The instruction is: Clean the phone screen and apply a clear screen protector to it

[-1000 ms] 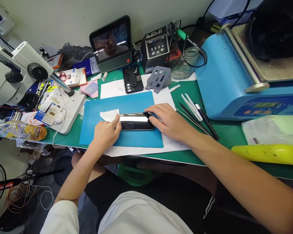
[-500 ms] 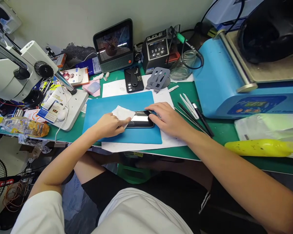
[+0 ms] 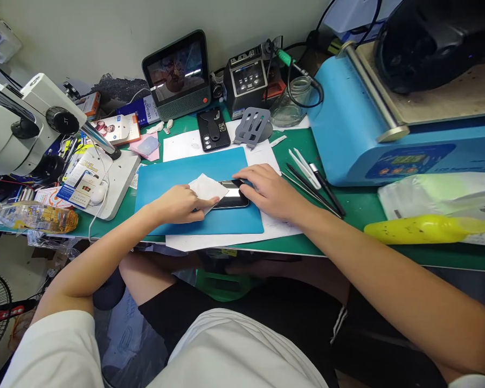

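A smartphone (image 3: 235,200) with a dark, glossy face lies flat on a blue mat (image 3: 226,224). My left hand (image 3: 181,203) is closed on a white wiping cloth (image 3: 207,187), with the index finger stretched along it. That cloth covers the left part of the phone. At the phone's right end is my right hand (image 3: 270,188), its thumb and fingers around the end and touching it. A small black part shows by the right fingertips, and I cannot make out whether it belongs to the phone.
Tweezers and pen-like tools (image 3: 313,178) lie right of the mat, before a blue heating machine (image 3: 347,129). A yellow bottle (image 3: 420,229) lies near the right front edge. Behind are a black phone (image 3: 213,130) and a grey slotted stand (image 3: 252,127). A microscope (image 3: 56,116) stands left.
My view has shifted slightly, so the bench sits further left in the picture. The cloth still lies over the phone's left part, and both hands keep nearly the same places on it.
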The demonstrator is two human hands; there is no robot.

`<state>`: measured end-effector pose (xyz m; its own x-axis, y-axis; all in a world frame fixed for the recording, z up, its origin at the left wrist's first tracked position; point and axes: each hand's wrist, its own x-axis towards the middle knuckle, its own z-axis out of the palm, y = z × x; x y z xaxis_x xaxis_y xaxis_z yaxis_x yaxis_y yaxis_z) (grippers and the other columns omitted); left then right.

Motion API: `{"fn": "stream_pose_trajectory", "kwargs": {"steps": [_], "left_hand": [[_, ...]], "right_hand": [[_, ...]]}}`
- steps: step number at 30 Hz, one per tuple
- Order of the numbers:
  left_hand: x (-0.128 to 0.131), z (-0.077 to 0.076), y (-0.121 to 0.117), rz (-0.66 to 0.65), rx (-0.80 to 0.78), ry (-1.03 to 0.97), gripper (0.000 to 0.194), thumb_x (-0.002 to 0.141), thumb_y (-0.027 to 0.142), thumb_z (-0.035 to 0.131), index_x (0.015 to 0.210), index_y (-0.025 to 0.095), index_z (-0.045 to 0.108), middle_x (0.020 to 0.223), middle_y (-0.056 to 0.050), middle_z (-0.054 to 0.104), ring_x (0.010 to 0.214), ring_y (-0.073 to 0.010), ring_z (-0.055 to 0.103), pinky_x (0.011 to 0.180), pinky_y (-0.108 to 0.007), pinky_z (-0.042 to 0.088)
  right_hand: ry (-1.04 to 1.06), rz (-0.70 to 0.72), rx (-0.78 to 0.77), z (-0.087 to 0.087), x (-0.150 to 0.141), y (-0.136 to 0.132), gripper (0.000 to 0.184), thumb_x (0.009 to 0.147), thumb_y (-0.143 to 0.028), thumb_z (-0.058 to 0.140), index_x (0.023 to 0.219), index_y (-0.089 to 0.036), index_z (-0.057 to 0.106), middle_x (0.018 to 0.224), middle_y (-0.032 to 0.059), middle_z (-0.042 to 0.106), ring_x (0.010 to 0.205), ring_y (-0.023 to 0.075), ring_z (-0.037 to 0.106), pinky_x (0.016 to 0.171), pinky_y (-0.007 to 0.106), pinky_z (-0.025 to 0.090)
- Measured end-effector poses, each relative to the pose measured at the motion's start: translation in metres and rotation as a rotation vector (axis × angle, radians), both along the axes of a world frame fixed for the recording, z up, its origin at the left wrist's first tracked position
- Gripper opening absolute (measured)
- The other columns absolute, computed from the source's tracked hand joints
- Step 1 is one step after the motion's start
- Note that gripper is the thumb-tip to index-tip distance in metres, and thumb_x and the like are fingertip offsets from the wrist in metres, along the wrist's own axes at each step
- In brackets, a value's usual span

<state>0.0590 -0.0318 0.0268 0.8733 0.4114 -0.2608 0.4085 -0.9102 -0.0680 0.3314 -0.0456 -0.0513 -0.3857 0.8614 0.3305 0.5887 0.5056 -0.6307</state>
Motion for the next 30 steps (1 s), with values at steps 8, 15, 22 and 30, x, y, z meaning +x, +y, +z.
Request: {"fn": "stream_pose_trajectory", "kwargs": {"steps": [8,15,22,30], "left_hand": [[-0.013,-0.002,-0.001,0.004,-0.041,-0.127,0.044,0.106,0.032,0.048,0.145,0.025,0.065,0.076,-0.005,0.074,0.07,-0.0204,0.065,0.072,-0.032,0.042],[-0.015,0.003,0.011,0.231,-0.181,-0.422,0.037,0.109,0.035,0.046,0.123,0.021,0.078,0.094,-0.009,0.068,0.089,-0.0216,0.062,0.082,-0.033,0.045],[0.007,0.003,0.018,0.325,-0.093,-0.173,0.026,0.104,0.04,0.059,0.098,0.016,0.068,0.097,-0.01,0.068,0.087,-0.0235,0.061,0.071,-0.033,0.039],[-0.007,-0.008,0.031,0.223,-0.032,-0.144,0.031,0.106,0.045,0.055,0.098,0.017,0.064,0.098,-0.011,0.066,0.086,-0.0243,0.058,0.074,-0.034,0.038]], "right_hand": [[-0.005,0.006,-0.006,0.0,0.0,0.0,0.034,0.103,-0.035,0.042,0.122,-0.023,0.067,0.122,0.0141,0.071,0.12,0.0349,0.059,0.104,0.056,0.049],[0.009,0.003,0.0,-0.002,0.001,0.001,0.034,0.102,-0.035,0.043,0.122,-0.025,0.068,0.122,0.0133,0.071,0.12,0.0355,0.059,0.104,0.057,0.049],[0.021,0.002,-0.017,0.0,0.002,-0.002,0.036,0.102,-0.037,0.043,0.126,-0.028,0.069,0.123,0.0121,0.071,0.122,0.0366,0.059,0.105,0.06,0.048],[0.002,0.006,-0.012,0.001,0.001,-0.002,0.035,0.102,-0.036,0.043,0.123,-0.025,0.068,0.122,0.0134,0.071,0.12,0.0363,0.059,0.104,0.059,0.048]]}}
